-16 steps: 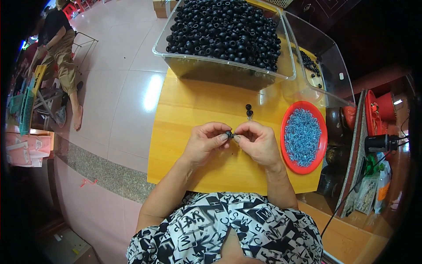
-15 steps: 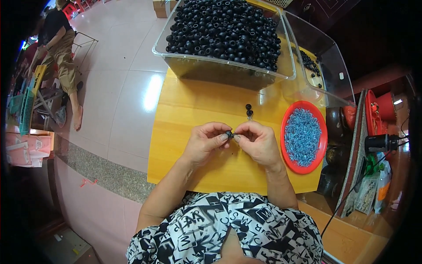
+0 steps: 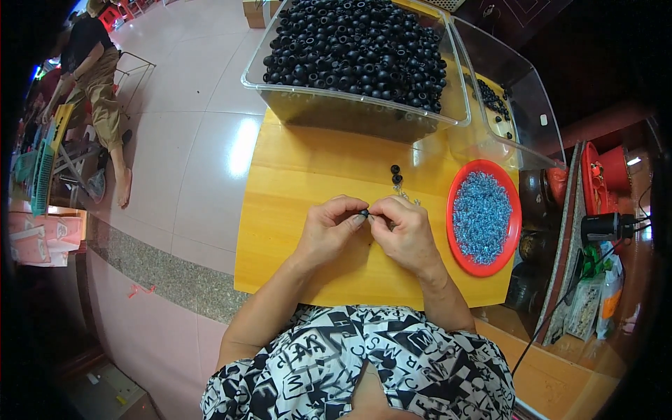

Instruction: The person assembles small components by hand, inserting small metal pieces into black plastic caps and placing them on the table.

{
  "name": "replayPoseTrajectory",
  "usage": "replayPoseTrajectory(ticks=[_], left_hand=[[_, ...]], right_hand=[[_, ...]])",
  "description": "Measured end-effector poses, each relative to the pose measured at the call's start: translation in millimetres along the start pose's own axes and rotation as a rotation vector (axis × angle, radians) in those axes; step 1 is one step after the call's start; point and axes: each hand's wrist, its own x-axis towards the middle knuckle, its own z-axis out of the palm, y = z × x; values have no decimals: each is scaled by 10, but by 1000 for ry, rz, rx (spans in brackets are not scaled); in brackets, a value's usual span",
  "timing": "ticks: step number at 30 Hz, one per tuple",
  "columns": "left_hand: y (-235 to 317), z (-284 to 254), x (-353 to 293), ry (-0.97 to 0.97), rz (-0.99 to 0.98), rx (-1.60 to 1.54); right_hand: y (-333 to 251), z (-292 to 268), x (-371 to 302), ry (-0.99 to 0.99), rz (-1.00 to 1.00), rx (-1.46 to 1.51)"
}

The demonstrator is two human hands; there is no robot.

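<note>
Above the yellow table, my left hand (image 3: 326, 227) pinches a small round black cap (image 3: 363, 212) between thumb and forefinger. My right hand (image 3: 404, 231) is closed in a pinch right against the cap's right side; its fingertips hide whatever they hold. Beyond my right hand, two more black caps (image 3: 396, 174) lie on the table with several tiny clear pieces (image 3: 400, 189) beside them. To the right sits a red plate (image 3: 453, 241) heaped with small clear bluish pieces (image 3: 481, 218).
A large clear plastic tub (image 3: 364, 115) full of black caps (image 3: 357, 52) stands at the far side. Beside it, a second clear bin (image 3: 539, 105) holds a few. A shelf with a black device (image 3: 607, 227) is at right. A person (image 3: 98, 91) stands at far left.
My right hand has shifted slightly left and turned, its fingertips now closer against the cap. More of the tiny clear pieces on the table now show beyond it.
</note>
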Motion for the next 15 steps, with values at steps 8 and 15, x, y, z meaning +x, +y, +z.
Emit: replayPoseTrajectory(ticks=[8, 15], left_hand=[[68, -5, -28, -75, 260, 292], [57, -3, -37, -89, 241, 408]], right_hand=[[33, -68, -1, -112, 350, 489], [105, -71, 23, -179, 275, 352]])
